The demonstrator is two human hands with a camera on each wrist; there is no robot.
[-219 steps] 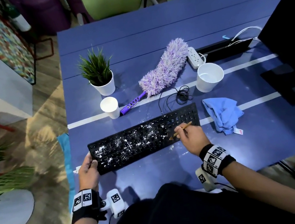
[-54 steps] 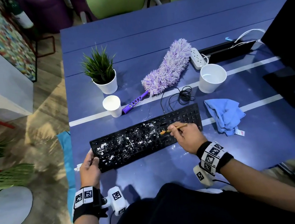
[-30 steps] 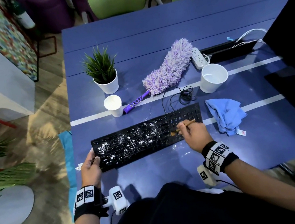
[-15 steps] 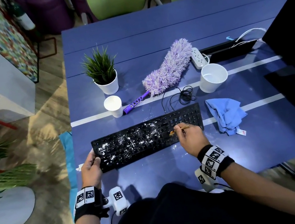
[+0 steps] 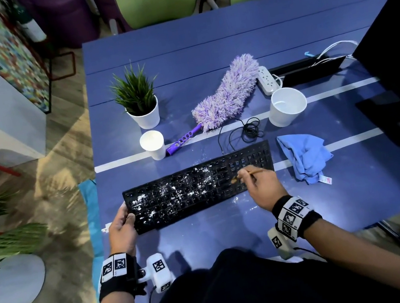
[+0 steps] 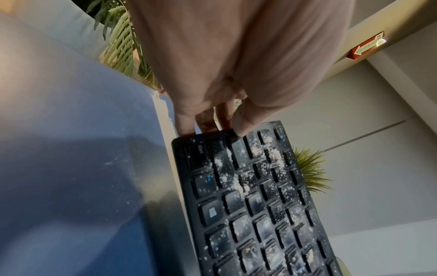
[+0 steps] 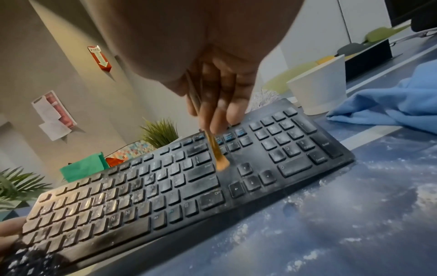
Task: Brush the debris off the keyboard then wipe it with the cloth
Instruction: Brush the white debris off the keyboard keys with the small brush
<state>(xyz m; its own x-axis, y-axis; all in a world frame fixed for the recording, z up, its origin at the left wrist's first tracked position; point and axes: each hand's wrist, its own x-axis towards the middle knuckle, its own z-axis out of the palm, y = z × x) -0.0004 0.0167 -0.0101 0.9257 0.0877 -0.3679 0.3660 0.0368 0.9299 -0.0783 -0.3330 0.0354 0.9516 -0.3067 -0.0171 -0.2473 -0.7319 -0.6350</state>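
Note:
A black keyboard (image 5: 199, 185) lies on the blue table (image 5: 203, 50), white powder spread over its left and middle keys; its right end looks nearly free of powder. My left hand (image 5: 123, 223) grips the keyboard's left end (image 6: 212, 142), thumb on top and fingers at the edge. My right hand (image 5: 260, 185) pinches a thin wooden brush (image 5: 246, 174), whose bristles (image 7: 222, 164) sit just above the keys near the arrow cluster. A crumpled blue cloth (image 5: 303, 158) lies right of the keyboard (image 7: 212, 177).
Behind the keyboard stand a small white cup (image 5: 152, 144), a potted plant (image 5: 140, 103), a purple duster (image 5: 224, 97), a coiled cable (image 5: 249, 129), a larger white cup (image 5: 286, 106) and a power strip (image 5: 266, 79). A dark monitor (image 5: 399, 52) fills the right. Powder dusts the table (image 7: 354, 214).
The right hand has kept stroking the brush back and forth over the keyboard's right-middle keys, where less powder now lies. The left hand stays on the left end.

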